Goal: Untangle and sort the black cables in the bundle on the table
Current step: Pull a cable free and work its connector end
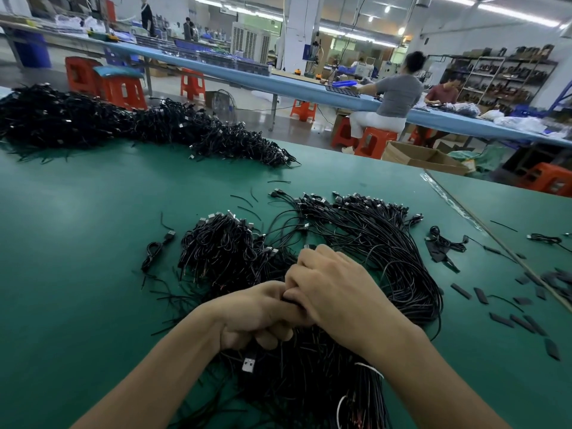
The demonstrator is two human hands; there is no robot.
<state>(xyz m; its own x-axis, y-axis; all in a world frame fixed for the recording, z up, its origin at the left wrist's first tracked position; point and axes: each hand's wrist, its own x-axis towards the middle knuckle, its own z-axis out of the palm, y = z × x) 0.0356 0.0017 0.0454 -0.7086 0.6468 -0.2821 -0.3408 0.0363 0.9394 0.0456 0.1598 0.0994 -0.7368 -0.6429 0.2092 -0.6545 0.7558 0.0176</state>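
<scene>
A tangled bundle of black USB cables (365, 236) spreads over the green table (77, 258) in front of me. My left hand (250, 314) and my right hand (334, 289) meet above its near part, fingers curled and interlocked around a few black cable strands. A USB plug (248, 364) hangs just below my left hand. A smaller clump of coiled cables (219, 246) lies left of the bundle. What exactly each finger pinches is hidden between the hands.
A long heap of black cables (130, 125) runs along the table's far left. One coiled cable (156, 247) lies apart at the left. Black sleeve pieces (523, 317) scatter at the right near a table seam (495, 236). People sit at blue benches beyond.
</scene>
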